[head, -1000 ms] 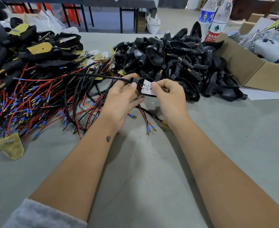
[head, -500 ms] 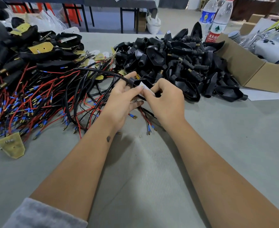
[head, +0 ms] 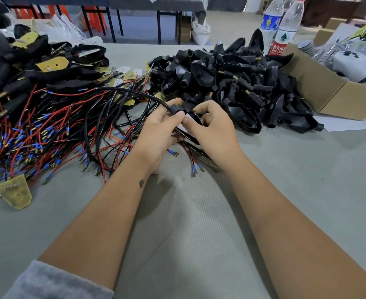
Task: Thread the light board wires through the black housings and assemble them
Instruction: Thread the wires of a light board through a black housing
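Head view shows your left hand [head: 158, 130] pinching the black housing [head: 190, 114] at its neck, while your right hand [head: 212, 126] curls around its body, above the desk [head: 199, 223]. If you pull hard, the thin wires [head: 191, 156] may tear from the hidden board.

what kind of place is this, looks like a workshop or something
Probably a small assembly workshop doing piecework by hand: a heap of identical black housings, a big tangle of red and black wires with crimped ends, and cardboard boxes of parts on the table.

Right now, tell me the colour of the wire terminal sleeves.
Blue sleeves, brass tips; head view.
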A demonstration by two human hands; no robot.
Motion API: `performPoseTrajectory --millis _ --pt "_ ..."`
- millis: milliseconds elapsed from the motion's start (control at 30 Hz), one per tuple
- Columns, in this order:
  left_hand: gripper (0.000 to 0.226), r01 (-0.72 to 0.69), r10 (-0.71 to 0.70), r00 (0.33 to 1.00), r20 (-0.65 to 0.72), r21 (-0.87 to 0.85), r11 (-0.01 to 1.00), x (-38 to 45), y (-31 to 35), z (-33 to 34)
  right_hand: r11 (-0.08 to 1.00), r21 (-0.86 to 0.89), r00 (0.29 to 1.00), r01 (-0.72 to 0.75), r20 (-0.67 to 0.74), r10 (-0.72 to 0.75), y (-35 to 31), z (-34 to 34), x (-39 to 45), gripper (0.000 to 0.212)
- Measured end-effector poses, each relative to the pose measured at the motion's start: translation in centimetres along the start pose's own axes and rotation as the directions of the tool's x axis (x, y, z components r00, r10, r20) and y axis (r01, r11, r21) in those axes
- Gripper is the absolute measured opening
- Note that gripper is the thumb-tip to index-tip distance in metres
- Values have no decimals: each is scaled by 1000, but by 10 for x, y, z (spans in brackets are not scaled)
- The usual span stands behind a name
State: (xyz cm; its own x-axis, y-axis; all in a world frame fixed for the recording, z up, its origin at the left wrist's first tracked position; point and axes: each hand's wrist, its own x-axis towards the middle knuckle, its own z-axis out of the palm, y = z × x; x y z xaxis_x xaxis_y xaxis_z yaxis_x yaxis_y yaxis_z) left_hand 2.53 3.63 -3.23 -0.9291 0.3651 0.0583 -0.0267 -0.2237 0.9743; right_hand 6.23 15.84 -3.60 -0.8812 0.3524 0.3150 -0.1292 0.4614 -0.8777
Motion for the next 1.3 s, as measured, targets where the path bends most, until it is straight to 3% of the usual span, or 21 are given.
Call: performPoseTrajectory --millis 100,233,400,500,667,767,900,1000,1167,1300 --pt "26 50 -50 998 -27 -4 999 0 1 1 1000 9 1000 -20 23 20 -1 -1 1 22" --pt "51 89 -100 990 -100 -111 990 4 2 -6 998 46 996 -39 87 35 -1 -5 3 21" --pt "33 -71 -19 962 -273 -316 946 14 3 -23 997 -51 976 -58 208 68 -1 -13 4 24" --pt "28 -115 -15 954 -300 -412 904 16 5 -28 996 -57 953 -72 292 86 -3 -16 3 22" --pt "26 -31 -85 956 -281 -384 923 18 6 -23 991 43 838 -129 539 85 -7 -17 -2 17" --pt "22 100 -149 968 -205 -230 968 15 5 -17 993 33 799 -111 598 69 -6 -13 -4 16" --pt "56 200 -202 962 -184 -29 979 13 4 -15 996 27 777 -84 628 48 -4 -11 -5 16" --pt "62 198 -190 968 -166 33 980 12 4 -15 989 80 803 -123 594 52 -3 -11 -5 26" --pt "58 194 -192 980 -57 39 980 9 5 -10 987 75 960 -141 255 118 -2 -9 4 27" --pt "56 177 -177 984 -4 40 983 8 7 -4 943 190 955 -272 173 240 2 -12 8 26"
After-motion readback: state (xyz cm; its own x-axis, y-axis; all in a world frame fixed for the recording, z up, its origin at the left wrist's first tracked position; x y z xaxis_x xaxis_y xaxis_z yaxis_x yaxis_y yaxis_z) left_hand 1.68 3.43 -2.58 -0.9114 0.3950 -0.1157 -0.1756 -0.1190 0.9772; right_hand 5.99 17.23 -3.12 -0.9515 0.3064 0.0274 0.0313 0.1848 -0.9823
